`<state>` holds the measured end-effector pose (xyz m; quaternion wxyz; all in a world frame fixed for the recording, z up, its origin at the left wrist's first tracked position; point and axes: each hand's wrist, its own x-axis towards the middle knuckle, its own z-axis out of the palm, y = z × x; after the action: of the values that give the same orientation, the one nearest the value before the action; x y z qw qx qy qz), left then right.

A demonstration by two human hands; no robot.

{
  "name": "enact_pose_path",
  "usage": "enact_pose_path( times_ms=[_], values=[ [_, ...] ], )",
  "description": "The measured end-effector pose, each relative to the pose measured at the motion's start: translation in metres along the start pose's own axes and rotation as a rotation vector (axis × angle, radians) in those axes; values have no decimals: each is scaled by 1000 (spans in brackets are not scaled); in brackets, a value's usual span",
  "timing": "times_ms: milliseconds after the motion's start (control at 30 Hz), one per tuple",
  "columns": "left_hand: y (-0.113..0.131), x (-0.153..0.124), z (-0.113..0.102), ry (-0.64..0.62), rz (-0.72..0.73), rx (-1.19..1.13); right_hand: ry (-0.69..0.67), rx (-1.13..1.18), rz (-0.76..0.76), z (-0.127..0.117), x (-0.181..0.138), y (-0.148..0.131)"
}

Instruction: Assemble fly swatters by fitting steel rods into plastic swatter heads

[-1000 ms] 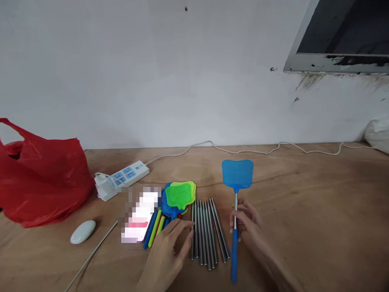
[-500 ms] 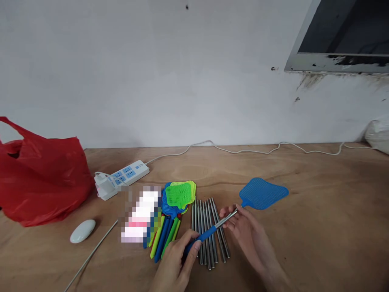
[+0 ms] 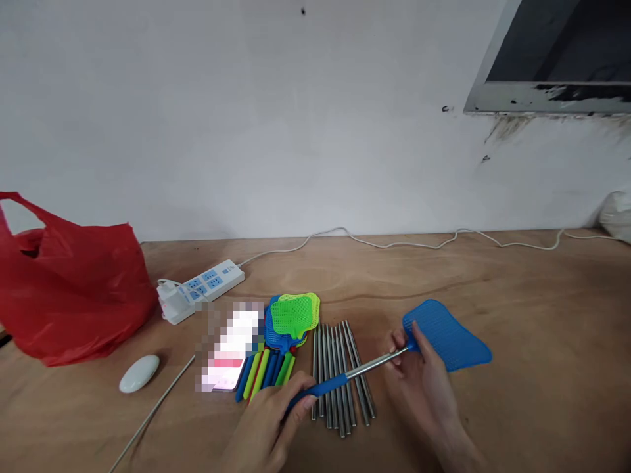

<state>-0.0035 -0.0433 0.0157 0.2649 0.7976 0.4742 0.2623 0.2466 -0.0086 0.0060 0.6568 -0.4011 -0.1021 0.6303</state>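
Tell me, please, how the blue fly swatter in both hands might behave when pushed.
The blue fly swatter has a thin mesh head that would probably flex. Its straight metal shaft seems stiff, and its slim build suggests low weight.

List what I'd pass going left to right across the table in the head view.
Red plastic bag → white oval object → white power strip → pile of colored swatter heads → metal rods → blue swatter's head → whitish bundle at the right edge.
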Motion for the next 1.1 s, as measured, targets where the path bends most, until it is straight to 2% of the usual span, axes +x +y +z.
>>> enact_pose_path(
  times_ms=[67, 100, 300, 433, 633, 700, 800, 900, 967, 1100],
  values=[
    [-6, -4, -5, 90, -11, 29, 46, 13, -21, -4, 0, -9],
    [-10, -6, -7, 95, -9, 42, 52, 11, -28, -5, 1, -13],
    [-21, -9, -18, 106, -12, 47, 5, 20, -38, -3, 1, -15],
    [-22, -5, -26, 88, -30, 54, 40, 55, -91, -1, 0, -8],
    [-32, -4, -19, 93, -46, 83, 36, 83, -129, -2, 2, -1],
    [-39, -8, -19, 144, -65, 114, 31, 100, -161, -6, 4, -7],
    [-53, -17, -33, 266, -124, 162, 49, 173, -274, -18, 8, -25],
    [-61, -22, -50, 271, -160, 178, 85, 135, -353, -29, 11, -40],
    [-59, -21, -52, 219, -154, 186, 116, 89, -328, -29, 12, -38],
    [-45, -12, -37, 201, -129, 193, 89, -9, -186, -16, 10, -15]
  ],
)
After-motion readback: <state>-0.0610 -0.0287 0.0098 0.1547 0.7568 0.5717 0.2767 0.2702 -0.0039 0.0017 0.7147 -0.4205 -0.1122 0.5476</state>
